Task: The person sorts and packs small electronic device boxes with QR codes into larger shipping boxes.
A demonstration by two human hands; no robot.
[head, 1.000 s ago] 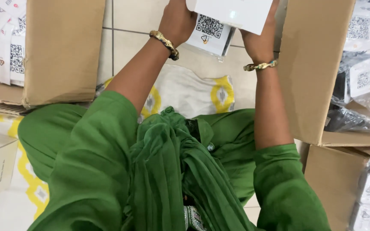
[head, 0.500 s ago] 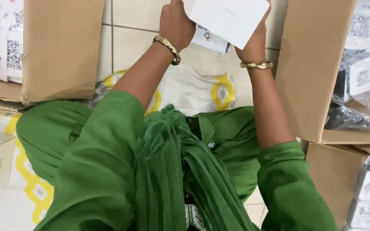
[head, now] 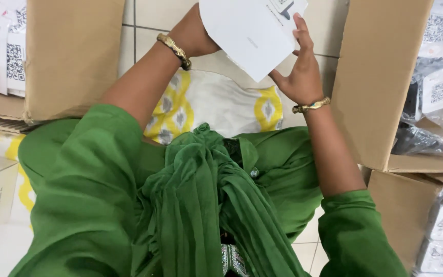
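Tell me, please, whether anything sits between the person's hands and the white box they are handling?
Nothing visible does. The left hand and the right hand both rest directly on the white box, one at each side, with no wrapping or other item between palm and box.

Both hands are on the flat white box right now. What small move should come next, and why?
Probably steady the tilted flat white box level before anything else. The right hand cups its lower corner with fingers up the side, and the left hand is mostly hidden behind its far edge, so the grip looks loose. The open brown cardboard carton sits just to the right.
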